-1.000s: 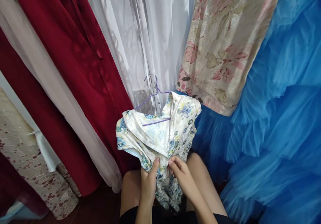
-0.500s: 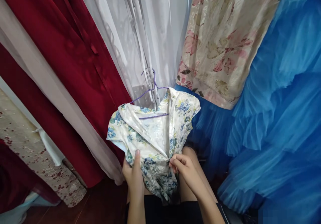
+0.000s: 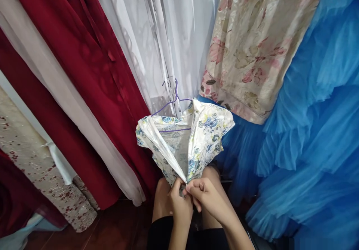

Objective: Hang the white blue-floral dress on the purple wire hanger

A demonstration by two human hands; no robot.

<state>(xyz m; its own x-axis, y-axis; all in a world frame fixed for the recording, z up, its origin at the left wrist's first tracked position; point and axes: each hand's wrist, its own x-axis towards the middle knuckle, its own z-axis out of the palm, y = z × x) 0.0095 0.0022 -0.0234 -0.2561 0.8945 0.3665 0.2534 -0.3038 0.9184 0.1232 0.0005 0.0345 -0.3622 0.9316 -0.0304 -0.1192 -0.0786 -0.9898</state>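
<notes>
A white dress (image 3: 209, 125) with blue and yellow flowers hangs from a purple wire hanger (image 3: 177, 97) in front of me. Its back gapes in a deep V, with the zipper (image 3: 188, 156) undone down to my hands. At the V's bottom point, my right hand (image 3: 203, 194) pinches the dress at the zipper, where the slider seems to be; the fingers cover it. My left hand (image 3: 181, 201) is closed on the dress cloth just left of that point, touching or almost touching the right hand. Below the hands, the dress is largely hidden.
Dark red drapes (image 3: 75, 67) and a pale pink cloth (image 3: 70, 104) hang at the left, white fabric (image 3: 185, 37) behind the hanger. A beige floral garment (image 3: 249, 55) and blue ruffled tulle (image 3: 303, 149) hang at the right. The floor (image 3: 117, 224) is dark reddish tile.
My left hand has moved right from the dress's left side to the zipper's lower end beside my right hand. The dress has shifted slightly right, and its left side has drawn inward.
</notes>
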